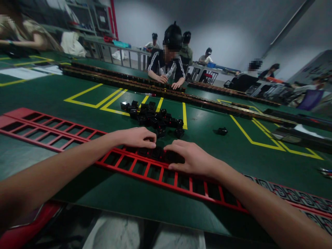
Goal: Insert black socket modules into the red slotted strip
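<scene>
Left hand (138, 137) and right hand (193, 157) have fingers curled by black blocks (157, 153) at the red frame's (176, 180) far row, can't tell if gripping. I'd keep blocks square, press evenly.

Left hand (137, 137) and right hand (193, 157) are bare, as are both slim forearms (77, 157); mottled grey-white cloth (116, 231) covers the legs (178, 238).

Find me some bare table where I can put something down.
The green tabletop is bare between the lone black piece and the yellow lines on the right, and left of the black pile, between the yellow outline and the red frame. It's crowded around the left hand and right hand, with the pile just beyond them.
</scene>
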`<state>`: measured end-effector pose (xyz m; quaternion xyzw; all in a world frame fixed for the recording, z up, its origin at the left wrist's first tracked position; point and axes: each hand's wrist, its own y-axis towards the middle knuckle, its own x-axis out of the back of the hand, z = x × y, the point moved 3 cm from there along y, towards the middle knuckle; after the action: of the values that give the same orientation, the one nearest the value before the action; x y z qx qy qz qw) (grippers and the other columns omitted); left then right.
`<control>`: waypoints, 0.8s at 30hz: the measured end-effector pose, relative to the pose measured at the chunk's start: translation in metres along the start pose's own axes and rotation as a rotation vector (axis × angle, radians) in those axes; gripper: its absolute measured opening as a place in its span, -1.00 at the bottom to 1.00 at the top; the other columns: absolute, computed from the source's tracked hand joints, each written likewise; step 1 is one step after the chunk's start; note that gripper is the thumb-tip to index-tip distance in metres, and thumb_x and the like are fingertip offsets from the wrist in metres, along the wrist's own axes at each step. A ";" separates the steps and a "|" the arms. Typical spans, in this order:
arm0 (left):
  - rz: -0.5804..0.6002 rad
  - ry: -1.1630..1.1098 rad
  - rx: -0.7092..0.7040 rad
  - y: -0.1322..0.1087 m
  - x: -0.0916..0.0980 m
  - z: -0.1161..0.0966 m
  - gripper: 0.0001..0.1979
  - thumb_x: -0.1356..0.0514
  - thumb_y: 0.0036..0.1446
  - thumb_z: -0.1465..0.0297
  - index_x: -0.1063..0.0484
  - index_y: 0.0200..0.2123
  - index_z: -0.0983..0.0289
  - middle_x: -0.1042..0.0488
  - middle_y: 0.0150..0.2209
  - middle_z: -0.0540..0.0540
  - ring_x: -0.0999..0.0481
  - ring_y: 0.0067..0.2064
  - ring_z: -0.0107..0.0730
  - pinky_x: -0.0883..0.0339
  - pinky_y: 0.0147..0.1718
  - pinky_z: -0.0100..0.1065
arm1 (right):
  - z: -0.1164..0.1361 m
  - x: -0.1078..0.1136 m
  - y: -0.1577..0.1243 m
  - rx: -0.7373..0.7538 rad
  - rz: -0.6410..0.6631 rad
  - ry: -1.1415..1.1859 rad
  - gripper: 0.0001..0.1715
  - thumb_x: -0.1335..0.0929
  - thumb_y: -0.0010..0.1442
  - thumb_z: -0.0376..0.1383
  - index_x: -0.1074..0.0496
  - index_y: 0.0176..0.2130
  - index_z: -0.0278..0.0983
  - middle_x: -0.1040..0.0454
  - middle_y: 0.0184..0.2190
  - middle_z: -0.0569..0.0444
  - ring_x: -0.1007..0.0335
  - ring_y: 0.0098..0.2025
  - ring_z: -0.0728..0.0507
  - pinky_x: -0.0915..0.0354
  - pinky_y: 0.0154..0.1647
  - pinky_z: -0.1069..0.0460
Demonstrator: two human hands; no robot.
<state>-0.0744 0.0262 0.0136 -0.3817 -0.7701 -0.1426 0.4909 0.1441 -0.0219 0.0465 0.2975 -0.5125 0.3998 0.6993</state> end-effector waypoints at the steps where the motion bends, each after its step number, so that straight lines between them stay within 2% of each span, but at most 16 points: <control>1: 0.001 0.002 0.001 0.000 0.000 0.000 -0.63 -0.07 0.26 0.08 -0.47 -0.20 0.26 -0.46 -0.39 0.01 -0.38 -0.40 -0.42 -0.10 -0.44 -0.40 | 0.000 0.000 0.000 0.004 0.001 -0.002 -0.44 -0.42 0.23 -0.13 -0.36 0.14 -0.31 -0.46 -0.06 -0.10 -0.41 -0.10 -0.19 -0.35 -0.14 -0.05; 7: 0.001 0.015 0.007 0.000 0.000 0.001 -0.64 -0.08 0.26 0.09 -0.47 -0.21 0.25 -0.45 -0.39 0.01 -0.37 -0.40 -0.42 -0.09 -0.44 -0.40 | -0.001 -0.001 0.000 0.023 0.008 -0.035 -0.40 -0.41 0.23 -0.10 -0.36 0.17 -0.30 -0.44 -0.06 -0.11 -0.41 -0.10 -0.20 -0.37 -0.13 -0.07; 10: 0.001 0.006 0.004 0.000 0.000 0.000 -0.64 -0.08 0.26 0.10 -0.47 -0.20 0.26 -0.44 -0.39 0.01 -0.37 -0.40 -0.42 -0.09 -0.44 -0.40 | -0.002 0.001 -0.001 0.043 -0.033 -0.044 -0.34 -0.40 0.23 -0.06 -0.33 0.20 -0.32 -0.44 -0.04 -0.15 -0.40 -0.07 -0.24 -0.37 -0.10 -0.11; 12: 0.002 -0.001 -0.001 0.000 0.000 0.001 -0.65 -0.08 0.26 0.10 -0.47 -0.20 0.26 -0.44 -0.39 0.01 -0.36 -0.41 -0.42 -0.09 -0.44 -0.40 | -0.004 0.004 -0.003 0.061 -0.092 -0.043 -0.43 -0.36 0.27 -0.09 -0.36 0.17 -0.31 -0.44 -0.06 -0.14 -0.39 -0.08 -0.23 -0.37 -0.10 -0.12; 16: -0.001 -0.001 -0.009 0.001 0.000 0.001 -0.64 -0.08 0.26 0.09 -0.47 -0.21 0.26 -0.42 -0.41 0.00 -0.35 -0.42 -0.43 -0.08 -0.44 -0.40 | -0.008 0.010 -0.006 0.101 -0.184 -0.038 -0.71 -0.29 0.33 -0.24 -0.45 -0.02 -0.30 -0.46 -0.18 -0.08 -0.39 -0.17 -0.16 -0.35 -0.19 -0.05; 21: 0.000 -0.003 -0.011 0.001 0.000 0.002 -0.65 -0.08 0.26 0.09 -0.46 -0.21 0.25 -0.42 -0.41 -0.01 -0.35 -0.42 -0.43 -0.09 -0.44 -0.40 | -0.010 0.012 -0.008 0.186 -0.304 -0.001 -0.79 -0.25 0.34 -0.33 -0.47 -0.18 -0.30 -0.45 -0.33 -0.02 -0.35 -0.29 -0.10 -0.30 -0.29 0.01; 24: -0.003 -0.009 -0.012 0.001 -0.001 0.002 -0.66 -0.08 0.26 0.11 -0.47 -0.22 0.25 -0.44 -0.41 0.00 -0.36 -0.42 -0.43 -0.08 -0.44 -0.39 | -0.010 0.012 -0.008 0.201 -0.379 0.041 -0.79 -0.26 0.35 -0.33 -0.49 -0.21 -0.28 -0.46 -0.39 0.02 -0.35 -0.34 -0.07 -0.28 -0.34 0.03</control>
<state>-0.0745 0.0277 0.0122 -0.3841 -0.7720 -0.1465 0.4848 0.1581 -0.0148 0.0548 0.4487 -0.3904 0.3162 0.7391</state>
